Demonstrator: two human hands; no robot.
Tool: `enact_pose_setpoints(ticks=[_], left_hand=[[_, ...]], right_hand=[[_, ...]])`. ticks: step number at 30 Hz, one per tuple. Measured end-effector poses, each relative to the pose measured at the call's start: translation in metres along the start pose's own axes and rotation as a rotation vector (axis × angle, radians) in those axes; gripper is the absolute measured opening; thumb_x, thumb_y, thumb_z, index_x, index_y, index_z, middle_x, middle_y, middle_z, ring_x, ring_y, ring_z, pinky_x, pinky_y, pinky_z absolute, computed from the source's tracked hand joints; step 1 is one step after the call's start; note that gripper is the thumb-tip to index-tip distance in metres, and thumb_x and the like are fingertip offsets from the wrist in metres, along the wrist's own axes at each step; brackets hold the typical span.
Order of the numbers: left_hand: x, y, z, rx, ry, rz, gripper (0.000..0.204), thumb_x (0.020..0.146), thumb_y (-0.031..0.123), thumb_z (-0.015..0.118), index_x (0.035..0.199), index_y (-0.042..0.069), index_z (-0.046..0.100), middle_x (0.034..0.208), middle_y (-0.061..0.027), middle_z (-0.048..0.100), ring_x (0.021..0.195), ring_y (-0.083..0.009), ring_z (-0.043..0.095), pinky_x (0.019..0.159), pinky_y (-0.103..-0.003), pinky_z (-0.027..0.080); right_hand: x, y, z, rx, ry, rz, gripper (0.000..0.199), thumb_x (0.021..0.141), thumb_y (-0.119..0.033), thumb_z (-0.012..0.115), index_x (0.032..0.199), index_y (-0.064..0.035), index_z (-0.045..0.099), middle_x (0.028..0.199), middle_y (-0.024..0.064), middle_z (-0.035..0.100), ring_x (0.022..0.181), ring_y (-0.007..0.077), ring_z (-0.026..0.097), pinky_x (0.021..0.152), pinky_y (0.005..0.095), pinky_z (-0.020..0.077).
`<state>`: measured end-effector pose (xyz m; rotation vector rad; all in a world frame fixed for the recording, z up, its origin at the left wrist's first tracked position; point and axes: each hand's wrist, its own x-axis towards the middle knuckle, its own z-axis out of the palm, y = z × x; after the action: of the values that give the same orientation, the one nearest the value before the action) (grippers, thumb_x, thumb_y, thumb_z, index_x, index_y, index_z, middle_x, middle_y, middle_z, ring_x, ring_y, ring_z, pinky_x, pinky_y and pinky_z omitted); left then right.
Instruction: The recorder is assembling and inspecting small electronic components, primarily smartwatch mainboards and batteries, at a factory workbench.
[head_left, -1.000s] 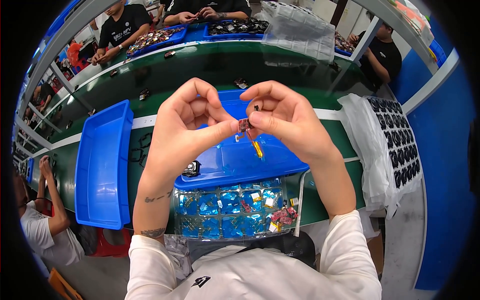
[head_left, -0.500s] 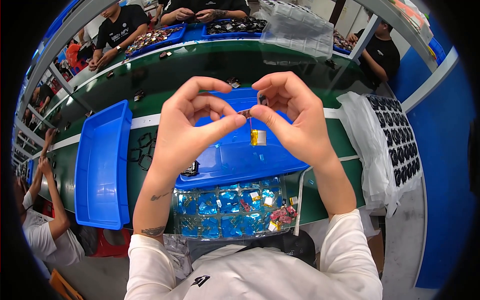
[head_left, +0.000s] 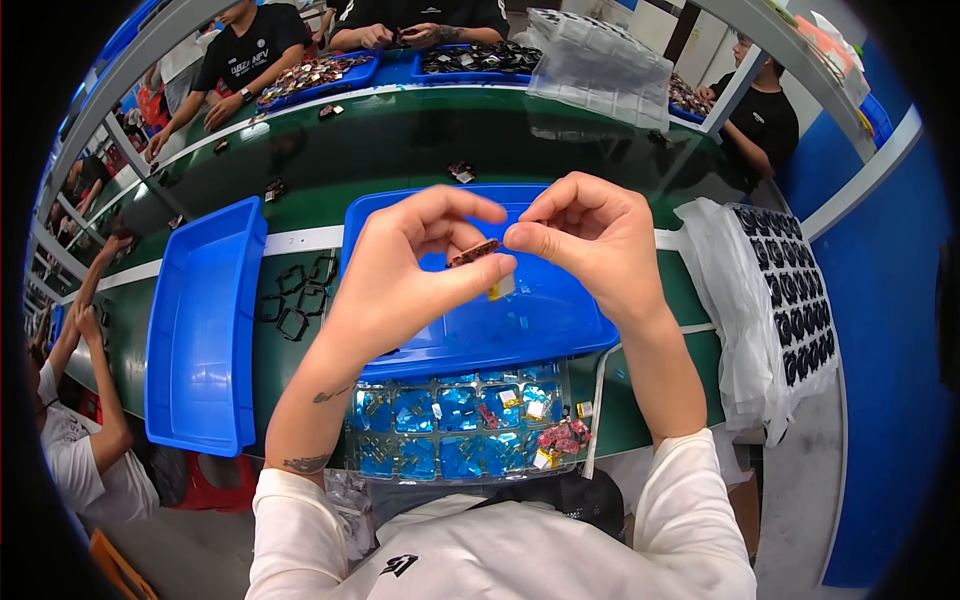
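Observation:
My left hand (head_left: pixel 395 275) pinches a small red circuit board (head_left: pixel 474 252) between thumb and fingers. A small battery with yellow tape (head_left: pixel 501 289) hangs below it, partly covered by my thumb. Close beside it, my right hand (head_left: pixel 605 245) is closed, thumb against index finger; what it holds, if anything, is hidden. Both hands are above a blue plastic bin (head_left: pixel 560 325) with bits of blue film on it. Nearer to me, a clear compartment tray (head_left: pixel 350 462) holds blue film pieces, with several red boards (head_left: pixel 563 437) and batteries at its right.
An unoccupied blue bin (head_left: pixel 200 340) stands at left, beside black frames (head_left: pixel 292 322). White wrapping (head_left: pixel 735 310) and a tray of black parts (head_left: pixel 795 290) lie at right. A green conveyor (head_left: pixel 370 150) carries scattered assemblies. People work across it and at left.
My left hand has turned and drawn the board and battery slightly left. The right hand has moved apart from the board; the dark part seen in its fingers no longer shows.

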<state>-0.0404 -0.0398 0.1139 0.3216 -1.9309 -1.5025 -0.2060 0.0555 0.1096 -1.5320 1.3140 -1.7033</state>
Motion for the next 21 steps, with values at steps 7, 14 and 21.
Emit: enact_pose_setpoints(ticks=[7, 14, 21], left_hand=[[-0.0001, -0.001, -0.0069, -0.097, -0.017, -0.043, 0.01, 0.081, 0.007, 0.07, 0.086, -0.001, 0.066, 0.081, -0.003, 0.064, 0.075, -0.0075, 0.06, 0.069, -0.02, 0.048], [-0.0021, 0.0, -0.0072, -0.094, -0.056, -0.082, 0.009, 0.081, 0.004, 0.069, 0.087, -0.001, 0.068, 0.081, -0.0032, 0.064, 0.075, -0.0075, 0.059, 0.068, -0.02, 0.047], [0.0011, -0.0028, -0.005, -0.072, -0.058, -0.113, 0.008, 0.082, 0.005, 0.067, 0.087, -0.002, 0.068, 0.079, -0.0031, 0.064, 0.072, -0.0063, 0.058, 0.066, -0.02, 0.046]], right_hand=[[-0.0001, -0.0066, -0.0049, 0.29, -0.114, 0.156, 0.016, 0.083, -0.013, 0.07, 0.087, 0.0019, 0.065, 0.079, 0.0086, 0.067, 0.071, 0.0114, 0.063, 0.064, 0.0234, 0.0516], [0.0011, -0.0054, -0.0077, 0.372, -0.178, 0.243, 0.013, 0.082, -0.013, 0.067, 0.084, -0.0008, 0.064, 0.077, 0.0088, 0.065, 0.068, 0.0118, 0.061, 0.059, 0.0229, 0.0482], [-0.0003, -0.001, -0.009, 0.263, -0.239, 0.229, 0.013, 0.082, -0.014, 0.068, 0.081, -0.0012, 0.063, 0.076, 0.0073, 0.064, 0.068, 0.0114, 0.061, 0.058, 0.0218, 0.0462]])
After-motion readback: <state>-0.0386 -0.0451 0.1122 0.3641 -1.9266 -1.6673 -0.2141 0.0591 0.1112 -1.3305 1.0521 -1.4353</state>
